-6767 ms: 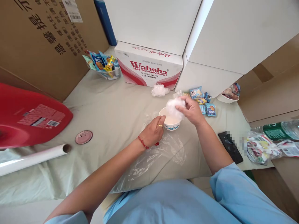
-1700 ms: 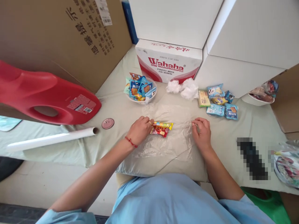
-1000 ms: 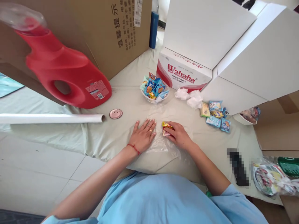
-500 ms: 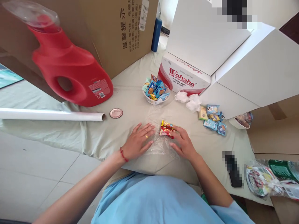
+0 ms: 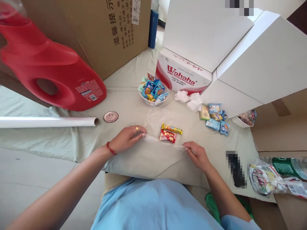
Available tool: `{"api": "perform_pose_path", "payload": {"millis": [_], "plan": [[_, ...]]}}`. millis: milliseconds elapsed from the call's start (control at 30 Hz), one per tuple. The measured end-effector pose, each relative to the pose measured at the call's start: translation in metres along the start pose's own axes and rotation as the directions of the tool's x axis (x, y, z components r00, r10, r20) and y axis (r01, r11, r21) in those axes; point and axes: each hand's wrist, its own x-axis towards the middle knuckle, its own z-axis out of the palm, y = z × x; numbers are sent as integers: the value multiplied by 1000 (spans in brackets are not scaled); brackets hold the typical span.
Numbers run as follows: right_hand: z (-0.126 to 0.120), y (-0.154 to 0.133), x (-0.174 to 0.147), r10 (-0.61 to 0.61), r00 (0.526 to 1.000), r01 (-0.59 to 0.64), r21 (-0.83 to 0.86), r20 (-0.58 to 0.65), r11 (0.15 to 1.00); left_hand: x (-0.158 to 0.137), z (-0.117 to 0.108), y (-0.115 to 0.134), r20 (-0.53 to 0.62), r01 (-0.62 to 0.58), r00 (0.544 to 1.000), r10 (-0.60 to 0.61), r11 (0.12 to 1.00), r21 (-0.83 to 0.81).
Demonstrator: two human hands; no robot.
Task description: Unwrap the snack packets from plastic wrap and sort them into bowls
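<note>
A thin sheet of clear plastic film [image 5: 153, 123] lies spread on the cloth in front of me. My left hand [image 5: 128, 137] pinches its near left edge, and my right hand [image 5: 196, 154] pinches its near right corner. Between the hands, two wrapped snacks rest on the film: a narrow yellow packet [image 5: 172, 128] and, touching it on the near side, a red packet [image 5: 167, 136]. Neither hand touches the snacks. The film's outline is hard to make out.
Beyond the film stands a clear bowl [image 5: 153, 103] of snack packets. Crumpled white plastic [image 5: 194, 101] and several packets [image 5: 213, 124] lie to the right. A white roll [image 5: 48, 122], a round pink disc [image 5: 111, 116] and a red jug [image 5: 59, 76] are left; a Wahaha box [image 5: 182, 73] stands behind.
Both hands have drawn apart and closed from flat, open fingers into pinches on the film's edge. The right hand has left the snacks. The view has shifted slightly.
</note>
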Motion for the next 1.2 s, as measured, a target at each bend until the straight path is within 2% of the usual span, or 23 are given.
{"api": "perform_pose_path", "payload": {"millis": [133,267,367,467,567,633,700,767,833,933,1000,1033,1100,1133,1167,1200], "plan": [[-17,22,48,138,989,-137,5,-59,990,49,-4,-5,-96,103,992,-88,981,164],[-6,50,79,257,966,-259,-55,-36,964,83,9,-16,-129,185,980,-154,940,288],[4,61,87,304,953,-298,-194,4,935,92,19,-21,-145,209,975,-170,923,323],[4,58,88,231,970,-244,-308,-78,920,91,25,-23,-159,222,971,-176,908,354],[-4,38,89,53,964,-146,-354,-260,924,89,27,-23,-171,235,968,-183,898,371],[-6,19,91,-57,951,-47,-325,-303,945,89,28,-23,-173,240,967,-187,895,375],[-3,1,93,-151,959,86,-260,-239,962,90,30,-23,-175,241,967,-187,896,372],[7,-9,96,-214,970,188,-202,-117,961,91,30,-24,-179,240,966,-185,900,364],[19,-10,97,-220,976,217,-184,7,959,91,30,-26,-186,238,966,-182,906,351],[34,-2,96,-163,973,193,-190,162,963,85,23,-26,-214,250,959,-186,911,329],[40,2,92,-127,968,172,-201,216,964,75,17,-18,-340,278,925,-169,910,307],[42,3,90,-112,967,161,-211,228,964,68,14,-11,-442,288,886,-136,910,297],[47,2,83,-82,970,138,-238,230,962,54,12,10,-651,269,759,-11,916,297],[49,1,79,-70,972,128,-250,226,960,46,14,23,-711,230,699,72,920,319],[51,-1,75,-63,973,121,-259,221,958,40,19,36,-727,172,671,146,923,344],[53,-2,72,-62,975,118,-261,215,958,34,27,48,-704,96,679,207,926,365]]}}
